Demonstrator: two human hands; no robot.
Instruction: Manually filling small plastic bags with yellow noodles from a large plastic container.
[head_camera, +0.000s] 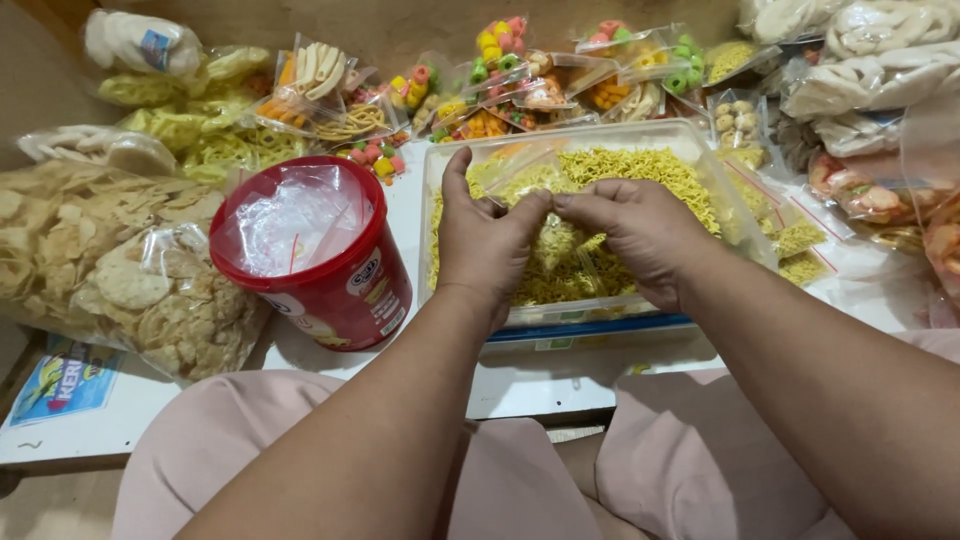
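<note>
Over clear tub (455, 160) (yellow noodles inside), both hands pinch small bag (556, 240)

Both hands meet over a clear plastic tub (700, 150) of yellow fried noodles (640, 165). The left hand (485, 240) and right hand (640, 230) pinch a small clear bag (560, 245) (noodles inside) between their fingertips. A red bucket (345, 290) lined with plastic stands just left.
</note>
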